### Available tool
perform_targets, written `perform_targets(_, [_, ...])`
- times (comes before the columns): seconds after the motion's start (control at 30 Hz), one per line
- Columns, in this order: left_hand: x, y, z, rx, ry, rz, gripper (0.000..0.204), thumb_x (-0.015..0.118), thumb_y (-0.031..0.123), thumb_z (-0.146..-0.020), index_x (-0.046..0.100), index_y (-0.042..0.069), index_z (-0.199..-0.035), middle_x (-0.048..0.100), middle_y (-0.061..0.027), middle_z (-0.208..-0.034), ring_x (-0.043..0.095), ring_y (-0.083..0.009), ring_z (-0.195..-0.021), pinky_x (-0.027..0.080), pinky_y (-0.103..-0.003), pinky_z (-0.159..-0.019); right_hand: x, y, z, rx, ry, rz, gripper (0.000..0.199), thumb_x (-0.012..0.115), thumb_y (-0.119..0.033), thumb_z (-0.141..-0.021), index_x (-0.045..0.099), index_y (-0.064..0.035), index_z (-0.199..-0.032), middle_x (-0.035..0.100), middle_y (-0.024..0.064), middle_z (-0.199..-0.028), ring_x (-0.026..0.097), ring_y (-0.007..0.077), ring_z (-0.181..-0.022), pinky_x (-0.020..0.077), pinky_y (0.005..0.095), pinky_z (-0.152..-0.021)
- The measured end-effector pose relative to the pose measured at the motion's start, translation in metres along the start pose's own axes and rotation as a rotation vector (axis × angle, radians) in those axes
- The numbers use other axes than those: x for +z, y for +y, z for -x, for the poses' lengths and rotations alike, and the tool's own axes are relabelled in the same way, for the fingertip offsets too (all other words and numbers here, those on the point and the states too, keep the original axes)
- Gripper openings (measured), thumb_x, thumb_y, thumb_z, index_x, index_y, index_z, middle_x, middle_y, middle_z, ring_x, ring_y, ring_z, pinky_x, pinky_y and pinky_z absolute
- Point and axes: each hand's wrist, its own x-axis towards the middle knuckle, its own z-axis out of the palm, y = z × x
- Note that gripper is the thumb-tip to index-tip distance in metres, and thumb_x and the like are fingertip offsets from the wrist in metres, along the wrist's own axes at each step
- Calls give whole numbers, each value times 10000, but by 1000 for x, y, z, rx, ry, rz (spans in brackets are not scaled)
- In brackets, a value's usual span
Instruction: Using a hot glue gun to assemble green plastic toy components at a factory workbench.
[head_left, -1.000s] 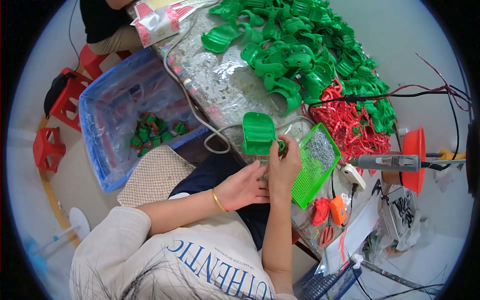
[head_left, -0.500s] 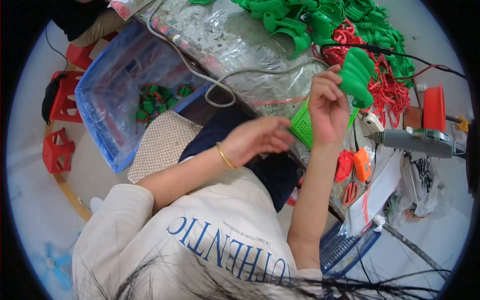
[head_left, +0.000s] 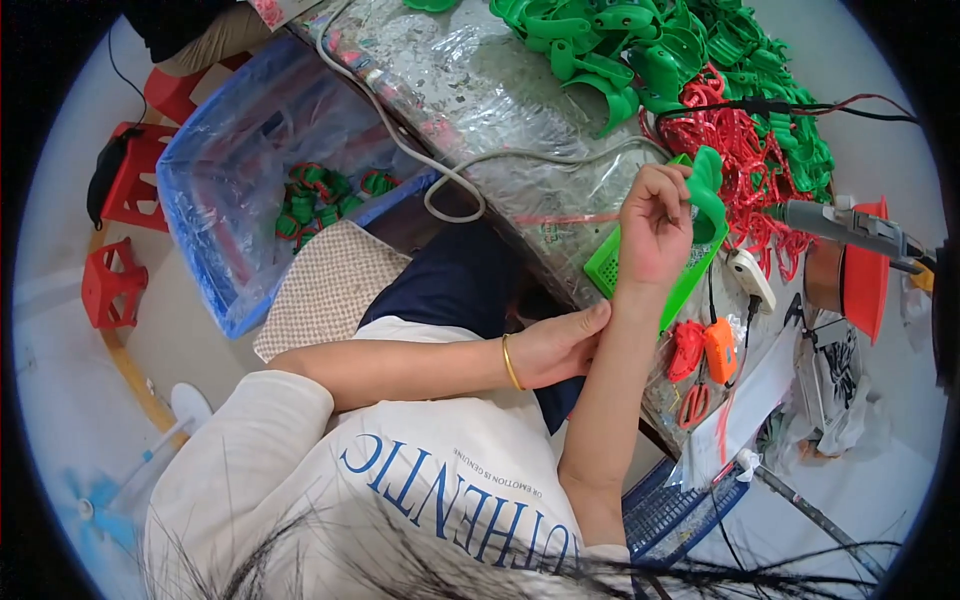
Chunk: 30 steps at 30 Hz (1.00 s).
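My right hand (head_left: 655, 225) is raised over the worktable, its fingers pinching a curved, glossy green plastic piece (head_left: 708, 192). The piece stands nearly edge-on, above the rim of a bright green basket (head_left: 603, 262). Lower down, my left hand (head_left: 556, 346) lies against my right forearm with the thumb stretched out. Its other fingers are partly hidden beside that forearm, and I see nothing held in it. A gold bangle (head_left: 511, 362) circles the left wrist.
Green plastic pieces (head_left: 655, 70) and red strap-like parts (head_left: 712, 140) are heaped at the far right. A grey cable (head_left: 390, 120) crosses the table. A grey tool (head_left: 840, 222), orange device (head_left: 719, 350) and red-handled scissors (head_left: 693, 404) sit rightward. A blue lined bin (head_left: 190, 230) stands left.
My right hand has lowered slightly and turned the green piece from face-on to nearly edge-on. My left hand has moved right and nearer to me, against my right forearm.
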Motion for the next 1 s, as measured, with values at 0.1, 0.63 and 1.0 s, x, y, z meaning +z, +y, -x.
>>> perform_targets(0.1, [3,7,1,28,115,-243,574,506,452,-894,394,62,-1301,521,-50,-1196,498,-151,-1081,386,-316,-936,-4,0,0,4,13,23,90,439,-31,-858,488,15,-919,401,42,-673,369,124,-580,351,235,-504])
perform_targets(0.63, [15,69,11,268,16,123,540,421,465,-917,320,187,-1369,457,-107,-1315,429,-273,-1220,335,-532,-997,8,-1,102,-614,11,2741,325,603,-109,-842,498,-13,-1134,599,89,-900,553,121,-694,451,271,-613])
perform_targets(1.0, [-4,78,2,134,-3,176,645,515,447,-842,336,113,-1363,441,-140,-1310,462,-332,-1155,369,-504,-951,119,-75,148,424,300,2387,140,546,-25,-831,620,27,-938,633,75,-871,600,137,-811,468,259,-745])
